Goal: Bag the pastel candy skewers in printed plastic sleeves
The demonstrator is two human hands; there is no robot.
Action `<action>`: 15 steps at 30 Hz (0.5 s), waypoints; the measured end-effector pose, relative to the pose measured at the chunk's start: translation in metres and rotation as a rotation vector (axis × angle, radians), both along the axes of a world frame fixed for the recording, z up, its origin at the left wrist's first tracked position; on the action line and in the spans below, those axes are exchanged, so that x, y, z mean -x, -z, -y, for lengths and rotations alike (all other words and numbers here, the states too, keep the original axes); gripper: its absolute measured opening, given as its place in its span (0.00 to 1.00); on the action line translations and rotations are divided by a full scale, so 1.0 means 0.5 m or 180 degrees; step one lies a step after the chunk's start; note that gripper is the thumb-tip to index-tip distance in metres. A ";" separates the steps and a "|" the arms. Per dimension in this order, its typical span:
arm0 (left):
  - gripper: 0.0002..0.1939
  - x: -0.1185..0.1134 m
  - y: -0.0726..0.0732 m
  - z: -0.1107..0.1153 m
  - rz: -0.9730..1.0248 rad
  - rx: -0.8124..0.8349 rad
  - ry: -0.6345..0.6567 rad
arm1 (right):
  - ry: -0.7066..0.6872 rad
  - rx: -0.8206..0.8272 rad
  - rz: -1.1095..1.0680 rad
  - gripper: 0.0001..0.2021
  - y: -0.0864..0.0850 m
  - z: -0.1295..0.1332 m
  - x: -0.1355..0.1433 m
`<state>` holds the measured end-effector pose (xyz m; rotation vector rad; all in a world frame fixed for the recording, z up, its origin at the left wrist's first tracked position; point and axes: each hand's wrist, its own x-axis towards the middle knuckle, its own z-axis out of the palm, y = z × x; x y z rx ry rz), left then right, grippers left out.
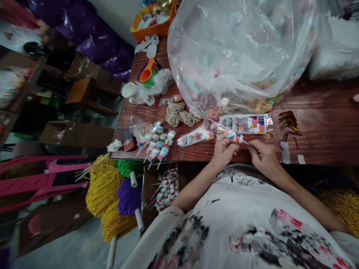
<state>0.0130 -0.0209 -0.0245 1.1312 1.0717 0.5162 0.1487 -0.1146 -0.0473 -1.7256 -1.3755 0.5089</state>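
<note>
My left hand [224,151] is closed around the lower end of a pastel candy skewer [238,138] in a clear printed wrapper, just above the table's front edge. The wrapper's clear part stretches away to the upper left. My right hand [262,154] pinches the white stick [245,142] at the skewer's right end. Beyond the hands lie a stack of flat printed wrappers [244,123] and a second group of wrappers [193,136]. Gold twist ties [288,122] are to the right. Several wrapped candy skewers [158,142] lie together on the left.
A large clear plastic bag [241,48] of pastel pieces fills the table's back. A beige cloth [179,114], white cup [129,90], orange scoop [147,73] and orange bin [153,22] stand left. Below, a box [168,186] holds skewers beside yellow cord bundles [103,186].
</note>
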 end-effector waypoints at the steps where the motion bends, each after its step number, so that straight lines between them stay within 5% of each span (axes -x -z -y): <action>1: 0.07 0.000 0.001 0.001 -0.0013 0.0055 -0.0022 | 0.0043 0.0042 -0.0480 0.08 -0.005 -0.002 0.001; 4: 0.08 -0.002 0.000 0.002 0.0075 0.0374 -0.0111 | 0.0003 0.0203 -0.1661 0.08 -0.020 -0.005 0.006; 6: 0.09 -0.002 -0.005 0.003 0.0253 0.0701 -0.0090 | -0.0219 0.0254 -0.1861 0.08 -0.028 -0.006 0.010; 9: 0.08 0.000 -0.012 0.003 0.0577 0.1178 0.0037 | -0.0474 0.0063 -0.0732 0.07 -0.027 -0.006 0.004; 12: 0.09 0.003 -0.011 -0.001 0.0785 0.1376 0.0108 | -0.0327 -0.0117 0.0925 0.08 -0.017 -0.008 -0.011; 15: 0.10 0.003 -0.005 -0.005 0.0898 0.1402 0.0061 | -0.0165 -0.0288 0.1730 0.09 -0.009 -0.008 -0.019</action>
